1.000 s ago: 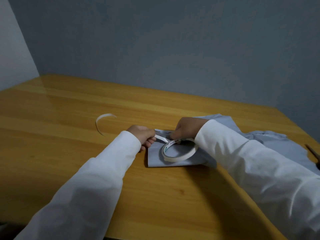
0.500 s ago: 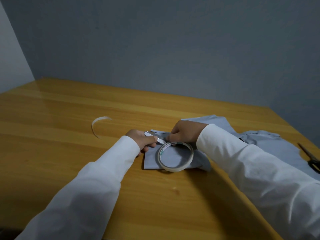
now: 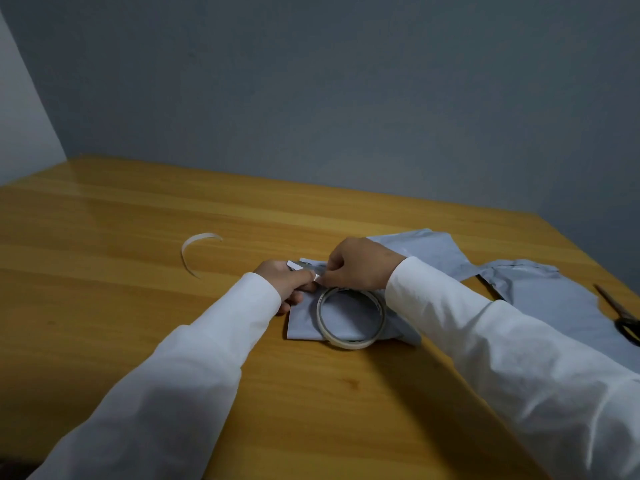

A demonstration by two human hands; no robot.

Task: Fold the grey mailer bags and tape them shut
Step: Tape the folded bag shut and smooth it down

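A folded grey mailer bag [image 3: 303, 323] lies on the wooden table [image 3: 138, 306] in front of me. A white tape roll [image 3: 350, 318] rests flat on top of it. My left hand [image 3: 285, 280] pinches the free end of a short white tape strip [image 3: 304, 268] at the bag's far left edge. My right hand [image 3: 360, 265] pinches the other end of that strip, close to the roll. Both hands nearly touch over the bag's far edge. How the strip joins the roll is hidden by my fingers.
More grey mailer bags [image 3: 540, 299] lie spread to the right, partly under my right sleeve. Black-handled scissors [image 3: 623, 318] sit at the right edge. A curled white tape backing strip [image 3: 194, 252] lies to the left. A grey wall stands behind the table.
The tape roll has dropped from a tilted, raised pose to lie flat on the bag. My hands have drawn closer together, so the strip between them is shorter.
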